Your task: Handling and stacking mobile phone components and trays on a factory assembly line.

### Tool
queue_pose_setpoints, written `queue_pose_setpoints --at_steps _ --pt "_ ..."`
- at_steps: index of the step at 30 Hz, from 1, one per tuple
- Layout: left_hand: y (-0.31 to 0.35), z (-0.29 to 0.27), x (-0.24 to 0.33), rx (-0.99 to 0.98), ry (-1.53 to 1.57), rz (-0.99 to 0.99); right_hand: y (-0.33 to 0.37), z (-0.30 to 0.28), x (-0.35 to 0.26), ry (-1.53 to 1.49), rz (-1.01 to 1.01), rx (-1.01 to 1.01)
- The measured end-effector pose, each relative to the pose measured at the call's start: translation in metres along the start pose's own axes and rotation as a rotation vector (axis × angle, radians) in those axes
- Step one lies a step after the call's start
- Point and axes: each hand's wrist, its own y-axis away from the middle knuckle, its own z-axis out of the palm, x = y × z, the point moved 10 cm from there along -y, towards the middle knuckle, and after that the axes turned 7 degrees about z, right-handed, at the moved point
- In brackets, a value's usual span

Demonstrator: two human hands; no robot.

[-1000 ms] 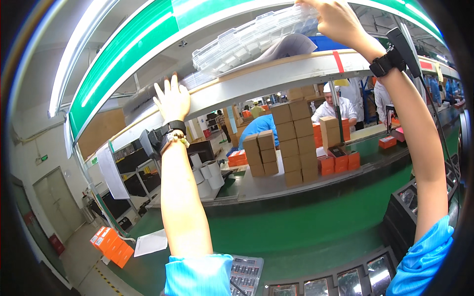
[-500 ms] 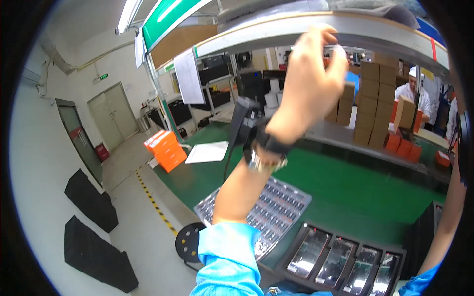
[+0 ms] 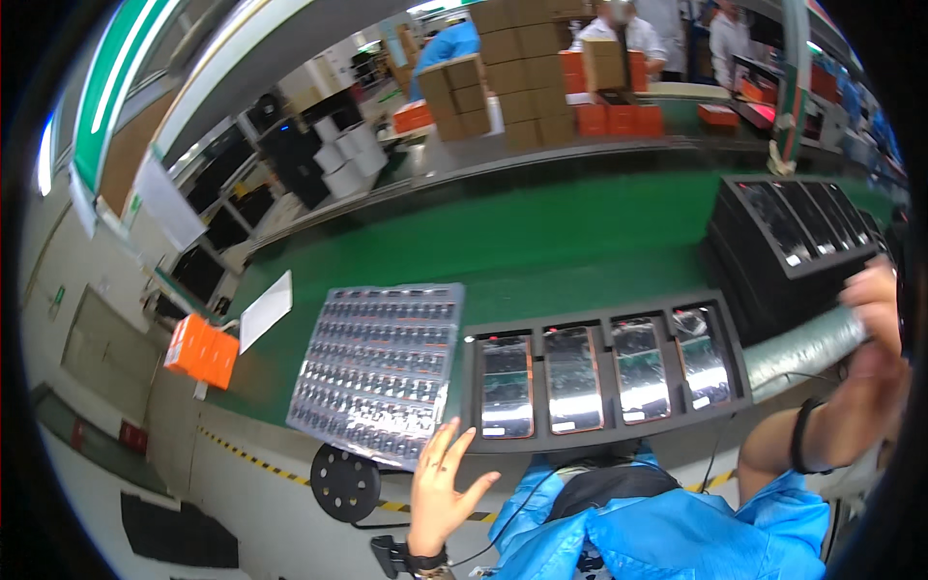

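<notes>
Clear glossy tray (image 3: 443, 396), rows of small dark parts (image 3: 372, 360)

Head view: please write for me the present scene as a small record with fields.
left hand: open, at the near right corner of the clear tray; contact unclear
right hand: blurred, near the black stack; grip unclear
clear tray contents: many small dark parts in rows
black tray: right of the clear tray, with four glossy-screened devices
black stack: similar devices on top
bench: green
bench left end: white sheet, orange boxes
</notes>
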Motion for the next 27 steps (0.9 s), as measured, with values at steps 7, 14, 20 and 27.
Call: queue_pose_setpoints --at_steps 7,14,20,27 --pt "0.018 0.085 -0.093 0.347 0.637 -0.343 0.19 0.054 0.134 0.248 0.725 -0.457" --pt "0.004 0.109 -0.116 0.553 0.88 -0.522 0.332 0.066 0.221 -0.372 1.311 -0.222" --pt "-0.007 0.102 -0.11 0.701 0.874 -0.538 0.31 0.088 0.244 -0.113 1.199 -0.229" --pt "-0.02 0.096 -0.109 0.782 0.66 -0.527 0.314 0.088 0.255 0.08 1.037 -0.148"
